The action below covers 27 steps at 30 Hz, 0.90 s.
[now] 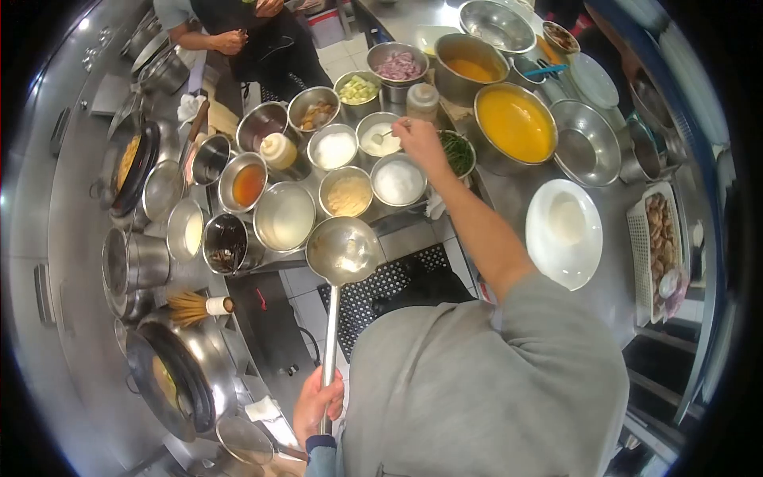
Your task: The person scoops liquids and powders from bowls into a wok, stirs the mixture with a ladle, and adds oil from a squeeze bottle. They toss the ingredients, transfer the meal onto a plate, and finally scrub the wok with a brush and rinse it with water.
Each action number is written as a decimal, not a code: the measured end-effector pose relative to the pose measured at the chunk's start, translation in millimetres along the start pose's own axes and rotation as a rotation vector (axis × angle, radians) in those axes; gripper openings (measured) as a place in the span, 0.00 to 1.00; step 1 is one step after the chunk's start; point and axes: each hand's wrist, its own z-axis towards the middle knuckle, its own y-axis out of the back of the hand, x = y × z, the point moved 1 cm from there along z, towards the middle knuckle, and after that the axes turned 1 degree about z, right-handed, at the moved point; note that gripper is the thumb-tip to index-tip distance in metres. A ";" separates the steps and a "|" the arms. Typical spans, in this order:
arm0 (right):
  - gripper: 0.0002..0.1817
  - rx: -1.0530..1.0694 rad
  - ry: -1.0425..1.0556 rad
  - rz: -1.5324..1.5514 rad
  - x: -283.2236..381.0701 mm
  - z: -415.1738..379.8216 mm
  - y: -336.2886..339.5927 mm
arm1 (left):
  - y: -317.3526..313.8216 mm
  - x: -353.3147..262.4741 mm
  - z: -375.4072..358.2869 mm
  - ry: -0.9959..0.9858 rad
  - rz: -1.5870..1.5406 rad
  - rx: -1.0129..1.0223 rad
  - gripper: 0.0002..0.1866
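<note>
My left hand (318, 401) is wrapped round the handle of a large metal ladle (342, 253), whose bowl hangs beside the front metal containers. Further up, my right hand (419, 143) pinches a small spoon (379, 137) over a round container of white powder (372, 149). Near that hand stand a capped squeeze bottle (423, 102), two more containers of white contents (399, 181) (335, 149), and one of chopped green herbs (456, 153). Pale yellowish contents fill another container (346, 195) near the ladle.
Another person (238, 40) stands across the counter. Deep pots of orange liquid (517, 123), a white oval dish (564, 262) and a white basket (642, 262) are on the right. Woks (163, 381) and a bamboo brush (189, 308) lie left.
</note>
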 end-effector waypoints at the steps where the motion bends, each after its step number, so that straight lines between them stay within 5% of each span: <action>1: 0.16 -0.006 -0.009 0.026 -0.6 0.4 -0.6 | -0.7 -0.4 -0.5 -0.006 0.011 -0.002 0.09; 15: 0.14 -0.104 -0.257 0.373 -4.3 -1.5 9.1 | -11.8 1.8 -3.5 -0.010 -0.062 -0.023 0.08; 27: 0.13 0.141 -0.354 0.726 41.3 -25.3 73.1 | -24.4 -5.5 9.9 -0.059 -0.022 0.008 0.08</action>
